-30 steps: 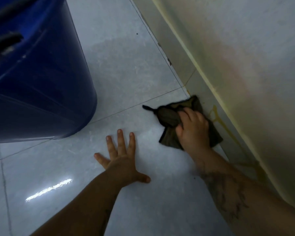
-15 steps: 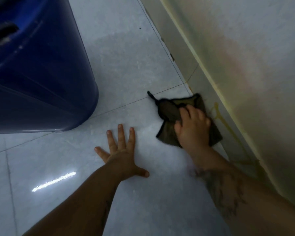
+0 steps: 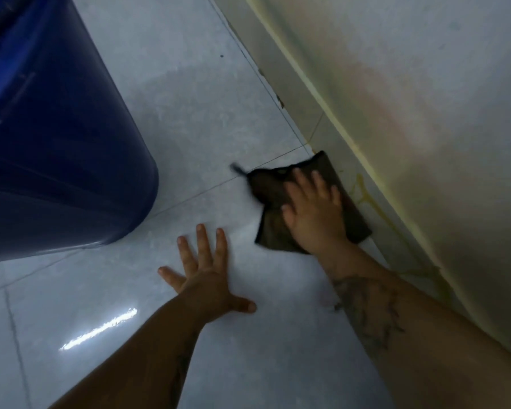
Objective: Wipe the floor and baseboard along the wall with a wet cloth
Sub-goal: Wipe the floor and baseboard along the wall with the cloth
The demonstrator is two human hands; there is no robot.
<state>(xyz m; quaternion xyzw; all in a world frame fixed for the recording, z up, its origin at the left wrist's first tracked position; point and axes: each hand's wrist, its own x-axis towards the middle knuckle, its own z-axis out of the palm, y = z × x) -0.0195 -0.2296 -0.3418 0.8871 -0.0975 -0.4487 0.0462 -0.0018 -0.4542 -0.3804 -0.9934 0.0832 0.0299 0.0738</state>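
Observation:
A dark brown wet cloth [image 3: 270, 190] lies flat on the pale tiled floor [image 3: 189, 119], its right edge against the baseboard [image 3: 304, 113]. My right hand [image 3: 314, 211] presses down on the cloth with fingers spread, pointing away from me. A thin loop sticks out from the cloth's far left corner. My left hand [image 3: 205, 276] rests flat on the floor to the left of the cloth, fingers splayed, holding nothing. Yellowish streaks mark the baseboard just right of the cloth.
A large dark blue plastic barrel [image 3: 56, 143] stands on the floor at the left. The stained wall [image 3: 410, 113] rises at the right above the baseboard. A damp patch darkens the tile beyond the cloth.
My right hand has pushed the cloth a little farther along the baseboard, and its fingers have spread flatter. My left hand stays planted on the floor.

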